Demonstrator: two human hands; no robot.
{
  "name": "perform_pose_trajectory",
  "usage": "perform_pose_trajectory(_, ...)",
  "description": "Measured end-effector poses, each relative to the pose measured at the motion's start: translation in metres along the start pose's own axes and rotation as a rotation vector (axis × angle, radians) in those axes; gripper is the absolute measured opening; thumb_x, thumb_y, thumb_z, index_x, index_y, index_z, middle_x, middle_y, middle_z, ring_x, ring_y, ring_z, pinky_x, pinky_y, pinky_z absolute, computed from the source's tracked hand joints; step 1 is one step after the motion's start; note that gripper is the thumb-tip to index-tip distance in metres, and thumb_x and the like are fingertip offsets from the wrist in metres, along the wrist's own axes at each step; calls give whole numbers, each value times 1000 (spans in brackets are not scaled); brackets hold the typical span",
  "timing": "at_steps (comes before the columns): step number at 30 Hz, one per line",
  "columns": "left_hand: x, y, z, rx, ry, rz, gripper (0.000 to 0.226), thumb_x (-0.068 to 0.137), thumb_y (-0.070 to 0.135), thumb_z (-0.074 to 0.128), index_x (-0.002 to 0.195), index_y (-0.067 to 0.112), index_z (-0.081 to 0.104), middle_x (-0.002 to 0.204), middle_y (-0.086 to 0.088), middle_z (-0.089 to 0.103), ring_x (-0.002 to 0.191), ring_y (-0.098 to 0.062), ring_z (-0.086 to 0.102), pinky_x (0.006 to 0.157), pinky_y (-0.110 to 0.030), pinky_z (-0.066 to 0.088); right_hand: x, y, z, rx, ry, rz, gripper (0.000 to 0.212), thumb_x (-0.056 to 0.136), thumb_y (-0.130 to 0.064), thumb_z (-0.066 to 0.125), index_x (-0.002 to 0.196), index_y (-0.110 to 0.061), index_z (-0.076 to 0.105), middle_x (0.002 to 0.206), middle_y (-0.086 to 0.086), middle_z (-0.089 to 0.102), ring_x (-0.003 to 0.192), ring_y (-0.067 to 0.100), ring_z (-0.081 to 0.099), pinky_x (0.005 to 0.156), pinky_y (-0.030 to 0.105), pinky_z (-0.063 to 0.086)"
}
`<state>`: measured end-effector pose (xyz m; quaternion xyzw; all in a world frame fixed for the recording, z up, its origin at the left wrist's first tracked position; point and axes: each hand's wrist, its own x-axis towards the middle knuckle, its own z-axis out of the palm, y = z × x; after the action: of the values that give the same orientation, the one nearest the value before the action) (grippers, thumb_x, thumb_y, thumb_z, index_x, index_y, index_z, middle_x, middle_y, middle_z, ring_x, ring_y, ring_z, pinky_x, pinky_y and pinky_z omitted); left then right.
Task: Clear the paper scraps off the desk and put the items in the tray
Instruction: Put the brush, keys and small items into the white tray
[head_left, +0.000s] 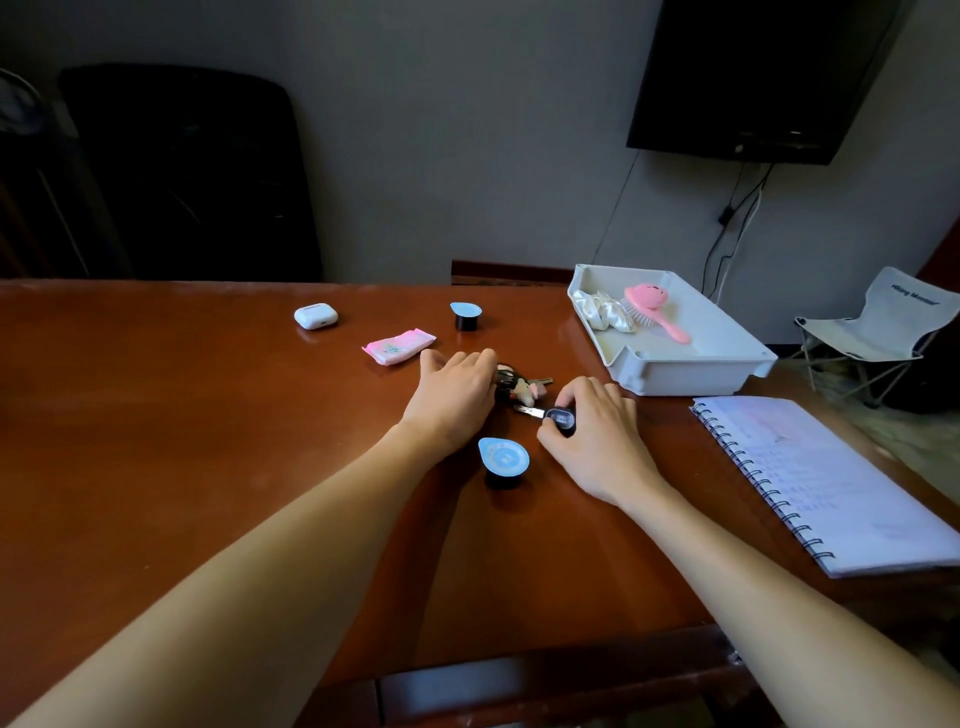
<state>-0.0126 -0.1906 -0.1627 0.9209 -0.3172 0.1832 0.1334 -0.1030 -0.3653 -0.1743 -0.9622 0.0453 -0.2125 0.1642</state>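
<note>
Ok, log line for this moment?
left hand touches key bunch | right hand pinches black key head | tray holds hairbrush, ribbon | desk: capsules, tissue pack, earbud case

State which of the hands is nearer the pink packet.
Left. The left hand lies right of the pink packet; the right hand is farther right, gripping the key.

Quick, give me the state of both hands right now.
Left hand: fingertips on the key bunch; whether it grips cannot be told.
Right hand: pinching the black key head.
</note>
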Motion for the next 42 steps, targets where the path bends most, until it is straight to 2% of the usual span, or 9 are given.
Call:
perform_pose_trajectory(5, 4, 0, -9, 1, -65, -16, 29, 94, 4, 45, 115, 17, 59, 115, 0, 61, 112, -22, 52, 97, -46, 25, 1, 1, 2, 9, 34, -55, 17, 85, -32, 61, 92, -25, 46, 88, -8, 56, 90, 21, 48, 85, 40, 34)
perform_pose_trajectory(9, 8, 1, -20, -38, -46, -69, 31, 93, 7, 43, 111, 20, 64, 118, 0, 63, 111, -23, 54, 91, -41, 25, 1, 2, 2, 48, 46, -119, 12, 88, -25, 60, 98, -25, 54, 92, -11, 60, 91, 19, 53, 85, 35, 32)
perform_pose_trajectory(14, 9, 2, -26, -156, -140, -178, 23, 92, 17, 45, 103, 22, 65, 109, 1, 67, 108, -24, 54, 85, -39, 22, -1, 1, -2, 16, 29, -171, 14, 91, -24, 59, 104, -26, 65, 99, -8, 63, 94, 19, 55, 88, 37, 33)
perform_pose_trajectory(19, 7, 2, -27, -157, -200, -174, 16, 97, 28, 50, 102, 19, 63, 105, 0, 67, 105, -24, 54, 86, -41, 24, -1, -5, -16, -23, -78, -148, 16, 96, -28, 55, 108, -28, 65, 105, -8, 62, 101, 19, 55, 89, 37, 32)
perform_pose_trajectory(21, 6, 4, -31, -118, -194, -143, 14, 98, 24, 50, 102, 20, 62, 104, 1, 67, 103, -24, 55, 86, -41, 24, 1, -7, -24, -55, -120, -158, 17, 96, -29, 54, 110, -27, 64, 107, -7, 62, 104, 18, 55, 90, 36, 35)
perform_pose_trajectory(26, 8, 7, -49, -65, -116, -93, 11, 96, 24, 52, 94, 22, 63, 96, 5, 68, 93, -21, 58, 81, -39, 24, 6, -9, -46, -35, -146, -160, 20, 95, -29, 54, 112, -27, 65, 105, -8, 59, 103, 15, 55, 79, 32, 44)
perform_pose_trajectory(34, 33, 14, -79, -33, 3, -60, 13, 96, 29, 56, 93, 28, 69, 99, 6, 54, 91, -17, 52, 80, -35, 30, 17, -10, -86, 11, -71, -150, 17, 94, -26, 57, 107, -26, 67, 106, -8, 60, 98, 12, 57, 79, 28, 48)
perform_pose_trajectory(39, 49, 24, -95, -102, -7, -65, 15, 97, 30, 55, 100, 24, 68, 105, 3, 60, 87, -22, 60, 71, -32, 49, 32, -6, -109, -13, -26, -109, 16, 93, -26, 57, 106, -27, 68, 107, -10, 59, 95, 12, 56, 69, 25, 40)
perform_pose_trajectory(42, 60, 32, -108, -146, -39, -97, 15, 97, 30, 53, 102, 23, 66, 106, 0, 65, 88, -26, 63, 74, -37, 55, 44, 2, -121, -31, -2, -84, 15, 92, -25, 58, 102, -29, 69, 103, -10, 59, 90, 12, 55, 67, 28, 40)
